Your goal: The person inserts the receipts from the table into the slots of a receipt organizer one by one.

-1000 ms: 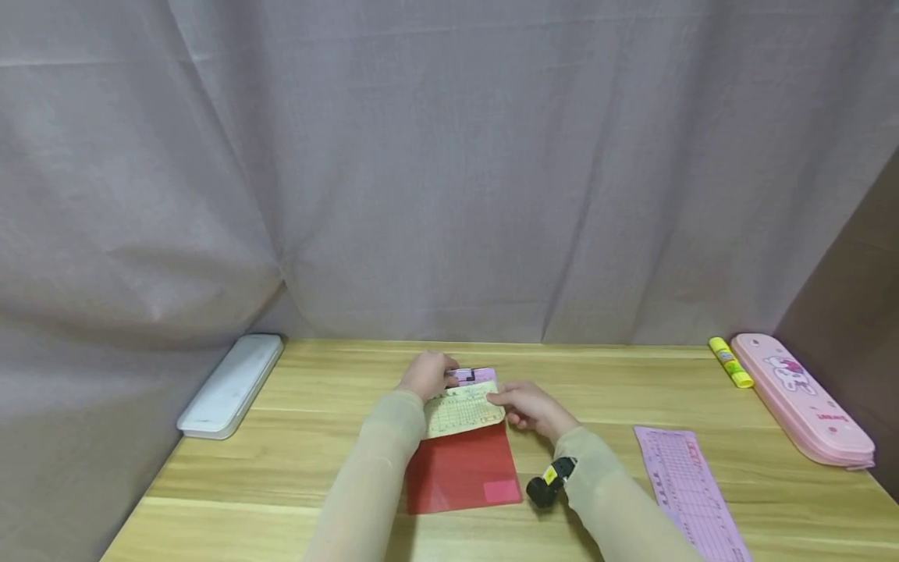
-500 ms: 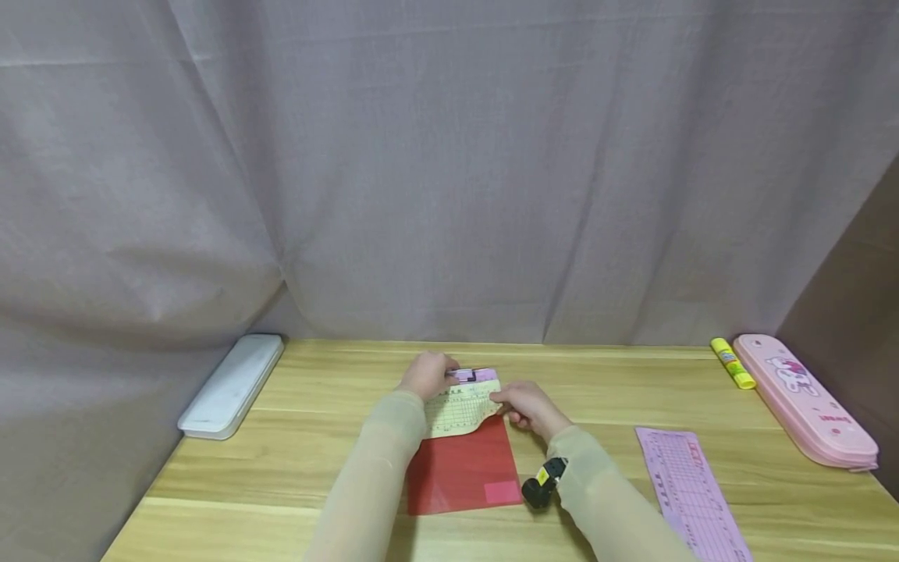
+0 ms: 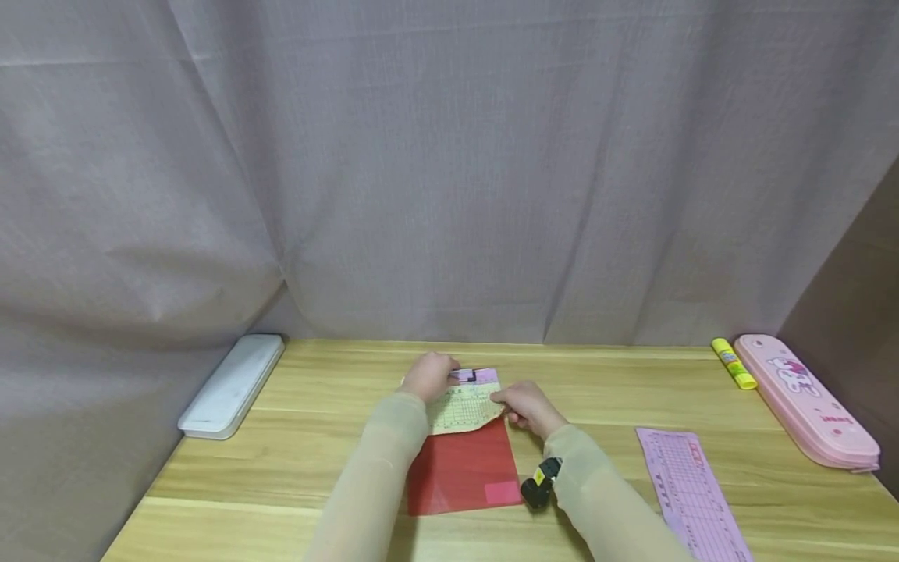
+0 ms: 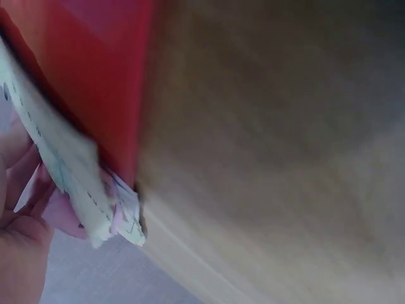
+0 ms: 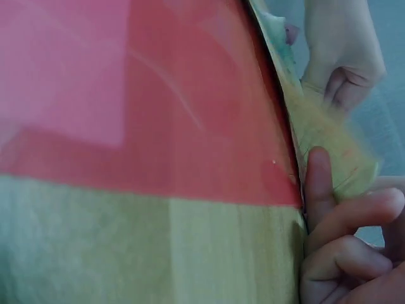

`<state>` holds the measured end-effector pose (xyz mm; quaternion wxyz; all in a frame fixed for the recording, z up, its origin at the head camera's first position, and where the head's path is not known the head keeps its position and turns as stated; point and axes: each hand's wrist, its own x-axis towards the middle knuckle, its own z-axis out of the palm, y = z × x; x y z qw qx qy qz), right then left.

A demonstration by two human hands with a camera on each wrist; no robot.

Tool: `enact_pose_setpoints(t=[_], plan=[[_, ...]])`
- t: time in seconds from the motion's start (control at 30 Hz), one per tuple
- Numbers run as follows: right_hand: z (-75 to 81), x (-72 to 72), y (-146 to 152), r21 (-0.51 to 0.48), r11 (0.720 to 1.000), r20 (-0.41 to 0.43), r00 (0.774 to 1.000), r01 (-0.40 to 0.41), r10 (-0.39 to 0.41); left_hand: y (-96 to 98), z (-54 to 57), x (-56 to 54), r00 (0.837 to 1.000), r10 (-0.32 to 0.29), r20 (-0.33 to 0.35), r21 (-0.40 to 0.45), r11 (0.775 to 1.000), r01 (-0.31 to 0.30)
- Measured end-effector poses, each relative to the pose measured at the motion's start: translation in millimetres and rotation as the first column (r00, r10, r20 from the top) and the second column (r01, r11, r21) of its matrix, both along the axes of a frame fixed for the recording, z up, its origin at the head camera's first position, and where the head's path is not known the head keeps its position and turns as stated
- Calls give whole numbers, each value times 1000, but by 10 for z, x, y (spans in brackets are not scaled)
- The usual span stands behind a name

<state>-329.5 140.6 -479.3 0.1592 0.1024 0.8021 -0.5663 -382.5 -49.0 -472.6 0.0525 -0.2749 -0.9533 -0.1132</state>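
A red translucent folder (image 3: 463, 468) with a pink label (image 3: 502, 492) lies on the wooden table. Over its far part is a yellow printed slip (image 3: 465, 410) with a grid, its near right corner bent. Behind the slip a lilac slip (image 3: 486, 376) shows as a strip with dark print or marks. My left hand (image 3: 430, 377) holds the slips at their far left; in the left wrist view its fingers are at the yellow slip (image 4: 69, 164). My right hand (image 3: 528, 406) pinches the yellow slip's right edge, with the index finger (image 5: 318, 174) along it in the right wrist view.
Another lilac printed slip (image 3: 691, 492) lies to the right. Farther right are a yellow glue stick (image 3: 733, 364) and a pink pencil case (image 3: 808, 398) with a rabbit picture. At the far left stands a white case (image 3: 232, 384). A grey curtain (image 3: 449, 172) hangs behind the table.
The yellow slip's near right corner has bent upward, and its near edge sits slightly farther from me. My right wrist has shifted slightly left. The left hand has barely moved.
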Motion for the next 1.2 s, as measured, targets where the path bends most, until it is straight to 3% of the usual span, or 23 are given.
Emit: enact_pose_setpoints(t=[0.17, 0.33, 0.63, 1.2], plan=[[20, 12, -8, 65, 998, -20, 1000, 12, -11, 58, 14, 13, 1000, 16, -1, -81, 997, -16], [48, 7, -78, 146, 989, -29, 999, 24, -21, 49, 12, 12, 998, 41, 37, -48, 998, -39], [75, -43, -163, 262, 964, -36, 999, 34, -25, 15, 58, 9, 998, 53, 32, -26, 998, -52], [112, -30, -186, 207, 974, -56, 995, 92, -82, 45, 26, 24, 997, 56, 57, -12, 998, -55]])
